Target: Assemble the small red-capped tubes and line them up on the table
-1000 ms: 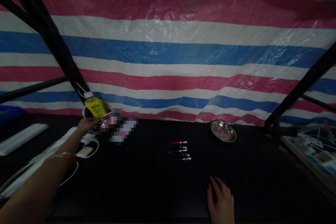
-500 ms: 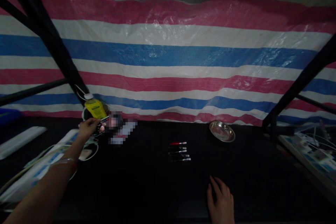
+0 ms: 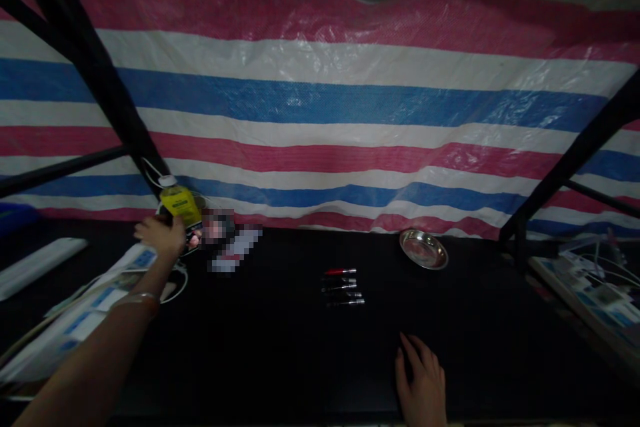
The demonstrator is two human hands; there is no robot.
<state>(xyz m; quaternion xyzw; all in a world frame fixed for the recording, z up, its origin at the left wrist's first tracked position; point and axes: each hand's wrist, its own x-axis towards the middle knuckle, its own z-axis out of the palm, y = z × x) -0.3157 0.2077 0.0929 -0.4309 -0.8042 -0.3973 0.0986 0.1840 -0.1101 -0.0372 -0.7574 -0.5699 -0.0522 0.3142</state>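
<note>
My left hand (image 3: 163, 235) reaches to the far left of the dark tabletop, in front of a bottle of yellow liquid (image 3: 180, 205) with a white cap. Its fingers are spread, and a dark thing behind them is partly hidden. Right beside the thumb is a dark packet or card with pinkish shapes (image 3: 194, 235). My right hand (image 3: 421, 377) lies on the table near the front edge, fingers stretched out, holding nothing. Beyond it, towards the middle, a red pen-like stick (image 3: 340, 272) lies in a row with several dark ones (image 3: 344, 294).
A round shiny metal dish (image 3: 424, 250) sits at the back right. Blurred-out items (image 3: 235, 250) lie right of the bottle. Cables and a long white-and-blue package (image 3: 95, 313) line the left side. Black frame bars (image 3: 100, 80) slant up before a striped sheet (image 3: 320, 107).
The packet or card that was pinched in my left hand now shows beside it. That hand has opened and turned, in front of the bottle. My right hand has not moved.
</note>
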